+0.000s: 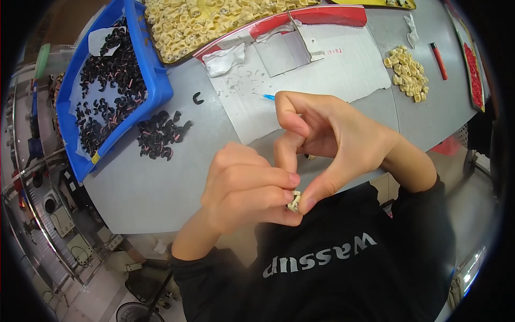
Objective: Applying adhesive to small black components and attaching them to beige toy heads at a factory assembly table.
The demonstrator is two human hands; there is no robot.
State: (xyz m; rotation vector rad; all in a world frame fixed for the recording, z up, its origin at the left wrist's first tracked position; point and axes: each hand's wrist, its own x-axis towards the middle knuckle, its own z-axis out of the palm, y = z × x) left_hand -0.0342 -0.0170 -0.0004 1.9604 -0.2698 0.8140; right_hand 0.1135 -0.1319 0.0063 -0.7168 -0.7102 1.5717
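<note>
A small cream-coloured piece with dark marks (294,202) is pinched close to my body, just past the table's near edge. My left hand (241,185) is closed, its thumb and fingertips pressed on the piece's left side. From the right, my right hand (348,142) grips the same piece with its thumb, its other fingers curled above; their contact is partly hidden. Another small cream-and-dark bit (309,157) shows behind the right hand. Left of my hands lies a heap of small black curved pieces (161,134), some with pink parts. One black curved piece (198,98) lies apart.
A blue bin (155,80) of black pieces stands left, beside a tray of cream pieces (214,24). Flattened cardboard (343,70) bears white tissue (224,60) and a blue-handled thin tool (268,97). Right are loose cream pieces (407,75), a red stick (439,61) and red pieces (473,75).
</note>
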